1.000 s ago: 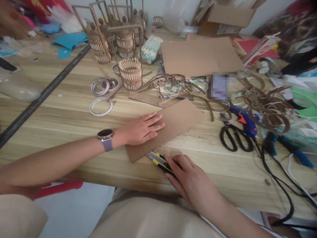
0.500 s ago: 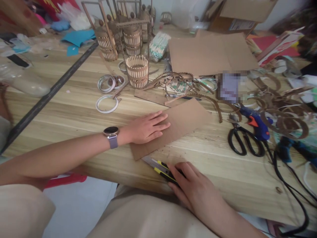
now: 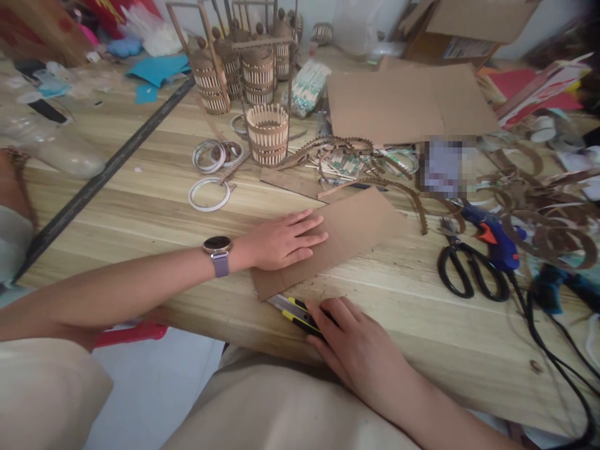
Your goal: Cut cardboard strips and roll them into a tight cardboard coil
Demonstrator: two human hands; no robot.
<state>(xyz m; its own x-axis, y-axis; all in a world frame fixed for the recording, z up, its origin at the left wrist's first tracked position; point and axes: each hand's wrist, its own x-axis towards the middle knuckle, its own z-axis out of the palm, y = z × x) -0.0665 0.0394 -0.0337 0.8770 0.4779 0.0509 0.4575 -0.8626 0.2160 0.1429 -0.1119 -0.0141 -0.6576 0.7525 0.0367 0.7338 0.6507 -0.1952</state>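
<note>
A piece of brown cardboard (image 3: 356, 225) lies at a slant on the wooden table. My left hand (image 3: 285, 240) rests flat on its left part, fingers spread, a watch (image 3: 218, 245) on the wrist. Near the table's front edge, my right hand (image 3: 349, 337) is closed around a yellow and black utility knife (image 3: 300, 315). Its blade points left and lies at the cardboard's lower left corner, with the tip partly beneath or against the edge; I cannot tell which.
Black-handled scissors (image 3: 469, 272) and a blue glue gun (image 3: 497, 240) lie on the right, with cables. Rolls of tape (image 3: 209, 195), a small basket of sticks (image 3: 268, 134), notched cardboard strips (image 3: 398, 187) and a large cardboard sheet (image 3: 403, 100) are farther back. A dark strip (image 3: 117, 162) crosses the left side.
My right hand has moved slightly left with the utility knife, bringing the blade to the cardboard's lower corner. My left hand stays pressed on the cardboard. The whole view has shifted a little.
</note>
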